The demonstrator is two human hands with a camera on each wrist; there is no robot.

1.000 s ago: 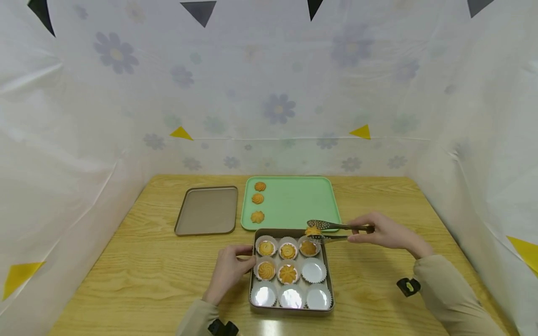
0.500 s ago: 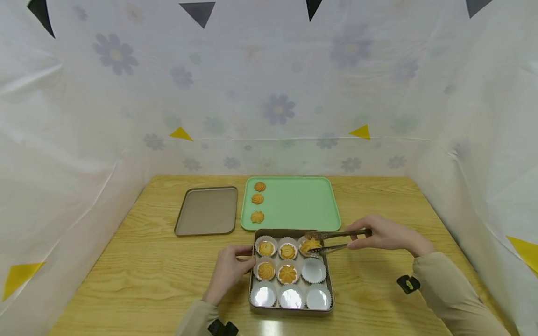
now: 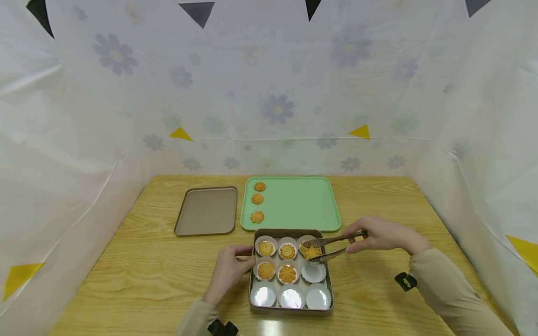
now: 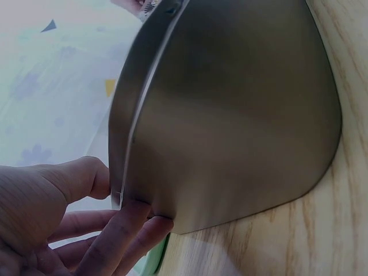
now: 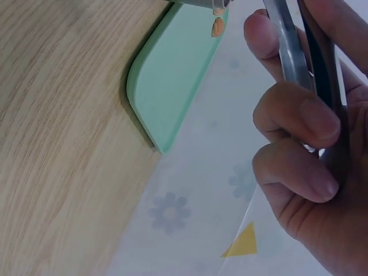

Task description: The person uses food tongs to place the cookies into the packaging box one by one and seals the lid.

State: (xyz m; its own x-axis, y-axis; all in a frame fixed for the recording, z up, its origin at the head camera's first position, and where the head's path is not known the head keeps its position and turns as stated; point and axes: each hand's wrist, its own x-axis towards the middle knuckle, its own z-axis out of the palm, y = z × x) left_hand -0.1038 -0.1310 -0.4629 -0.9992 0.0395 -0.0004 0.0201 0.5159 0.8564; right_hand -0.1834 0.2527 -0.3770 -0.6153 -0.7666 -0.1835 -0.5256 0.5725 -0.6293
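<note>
At the left wall of a square metal baking pan (image 3: pixel 290 311), my left hand (image 3: pixel 229 270) holds the rim, thumb and fingertips on the metal in the left wrist view. My right hand (image 3: pixel 378 234) grips metal tongs (image 3: pixel 334 239), fingers curled round the handles in the right wrist view. Between the tong tips is a flower-shaped cookie (image 3: pixel 312 252), above the pan's right column. White paper cups line the pan in rows. Cookies sit in the far row and in two middle-row cups; the middle-right cup (image 3: pixel 313 273) and the near-row cups (image 3: pixel 291 296) hold none.
A green tray (image 3: pixel 298 200) behind the pan carries a column of 3 cookies (image 3: pixel 258 199) along its left side. Left of it lies a flat brown-grey tray (image 3: pixel 208 212). Wooden tabletop (image 3: pixel 168 280) surrounds them, and white flower-print sheeting (image 3: pixel 235 93) encloses the back and sides.
My right hand has brought the tongs and their cookie nearer to me, from the pan's far right corner towards the middle-right cup. The left hand has stayed on the pan.
</note>
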